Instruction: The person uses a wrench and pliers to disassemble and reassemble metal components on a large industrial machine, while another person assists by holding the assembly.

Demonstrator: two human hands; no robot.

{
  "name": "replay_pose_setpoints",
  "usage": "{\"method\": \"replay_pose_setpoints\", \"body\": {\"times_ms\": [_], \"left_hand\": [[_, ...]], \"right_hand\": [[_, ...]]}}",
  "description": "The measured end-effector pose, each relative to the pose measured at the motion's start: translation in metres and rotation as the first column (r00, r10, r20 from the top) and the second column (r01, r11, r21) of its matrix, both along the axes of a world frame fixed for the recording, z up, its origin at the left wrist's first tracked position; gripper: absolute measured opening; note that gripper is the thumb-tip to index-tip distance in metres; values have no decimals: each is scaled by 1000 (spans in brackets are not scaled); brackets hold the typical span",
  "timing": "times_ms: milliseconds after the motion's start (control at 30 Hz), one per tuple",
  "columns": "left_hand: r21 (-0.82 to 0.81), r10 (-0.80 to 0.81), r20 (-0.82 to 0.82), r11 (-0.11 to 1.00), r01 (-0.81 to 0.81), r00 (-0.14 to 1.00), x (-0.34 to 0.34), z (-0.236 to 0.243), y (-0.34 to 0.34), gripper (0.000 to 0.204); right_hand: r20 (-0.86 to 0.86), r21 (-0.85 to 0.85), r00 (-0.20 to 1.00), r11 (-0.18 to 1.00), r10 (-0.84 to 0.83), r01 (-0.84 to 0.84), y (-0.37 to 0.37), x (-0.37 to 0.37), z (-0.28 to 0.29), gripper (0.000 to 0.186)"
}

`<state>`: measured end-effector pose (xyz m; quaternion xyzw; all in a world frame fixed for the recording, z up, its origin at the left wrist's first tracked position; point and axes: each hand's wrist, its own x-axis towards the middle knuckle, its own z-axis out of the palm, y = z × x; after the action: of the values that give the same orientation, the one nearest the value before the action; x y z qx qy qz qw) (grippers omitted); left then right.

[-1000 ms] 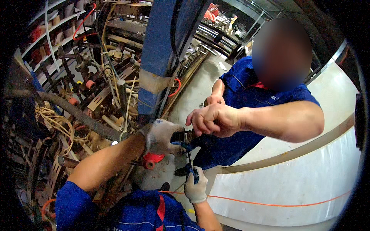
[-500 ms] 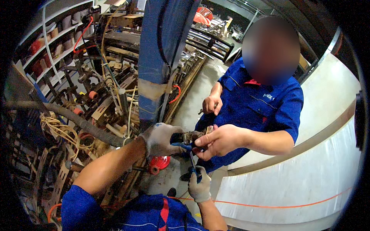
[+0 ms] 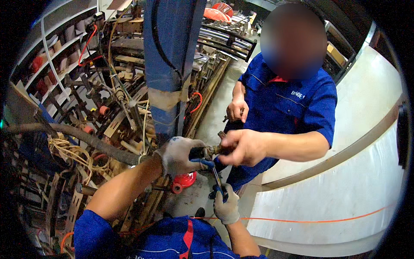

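Note:
My gloved left hand (image 3: 179, 155) is closed around the dark end of a hose, where a metal fitting (image 3: 210, 152) sticks out between thumb and fingers. Below it, my gloved right hand (image 3: 227, 205) grips a screwdriver (image 3: 217, 177) by its dark blue handle. The shaft points up to the underside of the fitting; its tip is hidden by my left fingers. From the right, a co-worker's bare hand (image 3: 246, 146), smeared by motion, is at the fitting's far end. The co-worker's other hand (image 3: 237, 110) holds a small dark piece I cannot make out.
A thick grey hose (image 3: 86, 140) runs in from the left behind my forearm. Beyond stands a blue column (image 3: 170, 64). Racks of metal parts (image 3: 125, 82) fill the left, near a red round object (image 3: 185, 179). A large pale panel (image 3: 319, 207) curves along the right, crossed by an orange line.
The co-worker's near hand has turned and shifted at the fitting, and its fingers are now blurred. My hands keep their grips. The whole view has shifted slightly.

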<state>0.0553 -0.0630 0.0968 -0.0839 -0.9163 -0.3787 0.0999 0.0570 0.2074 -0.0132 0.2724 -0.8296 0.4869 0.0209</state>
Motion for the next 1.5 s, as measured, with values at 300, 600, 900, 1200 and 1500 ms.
{"method": "replay_pose_setpoints", "body": {"times_ms": [300,600,900,1200,1500], "left_hand": [[-80,1,5,997,-1,1000,2,1,-1,58],[-35,-8,5,999,8,1000,-7,8,13,44],[-159,90,160,985,-64,983,-16,19,8,75],[-218,114,131,972,-84,985,0,35,24,61],[-111,278,79,957,-268,957,12,36,38,50]], "right_hand": [[12,6,1000,1000,-6,6,-4,4,17,12],[-102,-20,995,1000,-10,8,5,3,-2,25],[172,-110,975,986,143,-125,17,-32,9,36],[-41,45,971,971,236,-234,26,-57,0,47],[439,-128,702,812,561,-570,36,-72,41,37]]}}
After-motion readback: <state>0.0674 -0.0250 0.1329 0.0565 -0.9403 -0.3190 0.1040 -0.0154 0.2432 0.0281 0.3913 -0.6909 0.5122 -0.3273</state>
